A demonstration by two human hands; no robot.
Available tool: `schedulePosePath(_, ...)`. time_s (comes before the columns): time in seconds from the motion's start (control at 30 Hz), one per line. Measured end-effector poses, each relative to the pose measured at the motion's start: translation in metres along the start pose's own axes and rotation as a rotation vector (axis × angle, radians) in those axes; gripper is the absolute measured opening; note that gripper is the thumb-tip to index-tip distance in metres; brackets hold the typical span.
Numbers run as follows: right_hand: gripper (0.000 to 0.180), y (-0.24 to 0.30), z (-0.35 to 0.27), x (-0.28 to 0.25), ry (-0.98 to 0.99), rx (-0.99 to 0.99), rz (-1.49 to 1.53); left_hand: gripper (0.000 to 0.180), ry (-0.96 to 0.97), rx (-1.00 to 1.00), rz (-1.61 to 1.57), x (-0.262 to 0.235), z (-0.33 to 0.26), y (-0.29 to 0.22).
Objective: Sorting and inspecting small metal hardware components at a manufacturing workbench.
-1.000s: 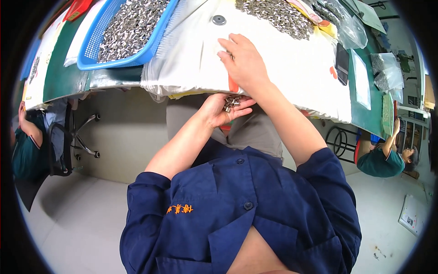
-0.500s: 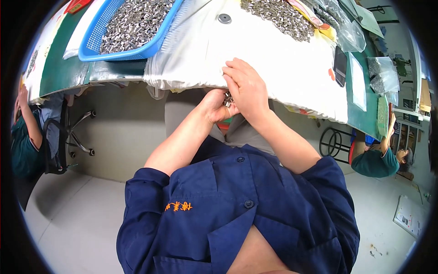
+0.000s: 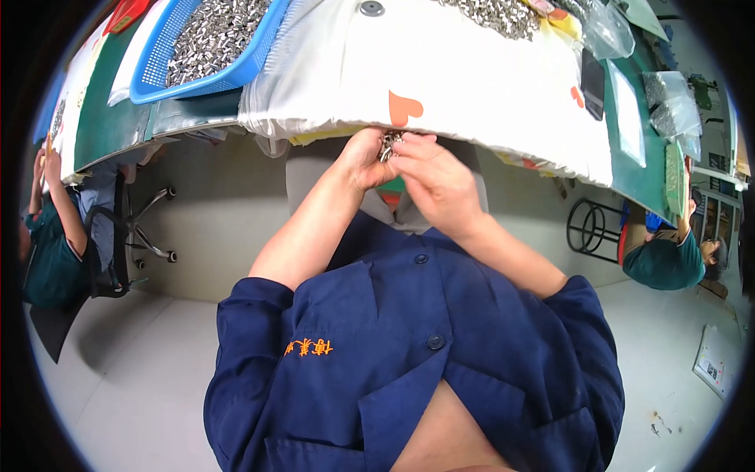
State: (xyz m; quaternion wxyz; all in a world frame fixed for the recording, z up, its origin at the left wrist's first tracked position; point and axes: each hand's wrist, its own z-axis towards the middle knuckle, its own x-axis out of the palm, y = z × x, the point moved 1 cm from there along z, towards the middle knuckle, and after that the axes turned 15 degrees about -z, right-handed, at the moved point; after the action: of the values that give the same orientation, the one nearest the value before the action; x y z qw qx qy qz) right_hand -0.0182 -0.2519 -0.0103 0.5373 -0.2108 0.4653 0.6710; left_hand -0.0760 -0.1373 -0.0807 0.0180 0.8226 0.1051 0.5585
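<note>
At the table's near edge, my left hand [image 3: 363,163] is cupped around a small heap of shiny metal cylinders [image 3: 388,145]. My right hand [image 3: 442,185] is closed, its fingertips reaching into those pieces from the right; whatever they pinch is hidden. Beyond both hands lies a white cloth [image 3: 338,79] with a red heart on it. A loose pile of similar metal cylinders [image 3: 503,16] rests on the cloth at the far right. On the far side of the cloth sits a grey metal disc [image 3: 372,9] with a central hole.
A blue plastic basket [image 3: 228,77] full of metal cylinders stands at the left. To the right are a dark phone [image 3: 592,85] and clear plastic bags [image 3: 675,106]. Co-workers sit at the far left [image 3: 59,252] and far right [image 3: 668,258]. A black-framed stool [image 3: 588,228] stands below the table.
My right hand has come down from above the left hand, and its fingers now curl into the metal pieces. The view has shifted slightly, and a red heart now shows on the cloth.
</note>
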Motion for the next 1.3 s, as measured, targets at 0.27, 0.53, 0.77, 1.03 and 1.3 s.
schedulePosePath(0.27,0.02,-0.023,-0.009,-0.041,-0.038,0.192,0.058,0.027,-0.082,-0.09,-0.387,0.006,-0.046,0.015)
schedulePosePath(0.53,0.019,-0.03,-0.002,-0.05,-0.084,0.224,0.147,0.023,0.361,0.338,-0.156,0.15,-0.065,-0.077)
schedulePosePath(0.77,0.019,-0.051,-0.001,-0.056,-0.119,0.309,0.167,0.04,-0.178,0.907,0.857,0.177,-0.066,-0.236)
schedulePosePath(1.03,0.018,-0.07,0.011,-0.074,-0.141,0.358,0.126,0.036,-0.768,0.609,2.407,0.171,-0.047,-0.231)
schedulePosePath(1.3,0.018,-0.09,0.077,-0.068,-0.104,0.152,-0.048,0.028,-0.357,0.893,2.832,0.187,-0.046,-0.225)
